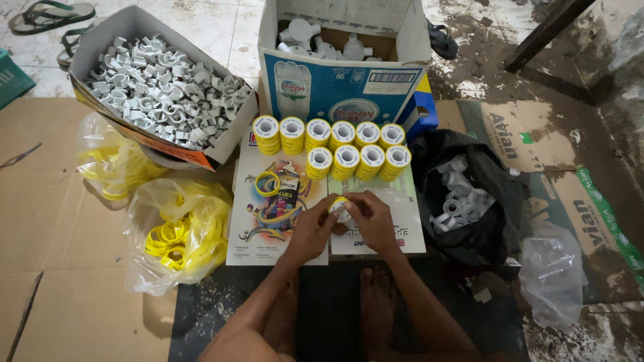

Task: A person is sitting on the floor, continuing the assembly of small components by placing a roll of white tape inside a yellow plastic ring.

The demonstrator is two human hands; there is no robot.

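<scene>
My left hand (310, 230) and my right hand (371, 220) meet over a flat printed sheet (263, 228) and together grip one small yellow-and-white tape roll (339, 207). Beyond the hands, two rows of stacked yellow-and-white rolls (349, 147) stand on the sheet. A loose yellow ring (267, 183) lies on the sheet to the left of the hands. My bare feet (376, 308) show below the forearms.
A cardboard box of white plastic clips (161, 90) sits at the far left. A blue-and-white carton (335, 84) holds white fittings. Clear bags of yellow rings (178, 234) lie left. A black bag of white spools (463, 201) lies right, an empty clear bag (553, 275) beside it.
</scene>
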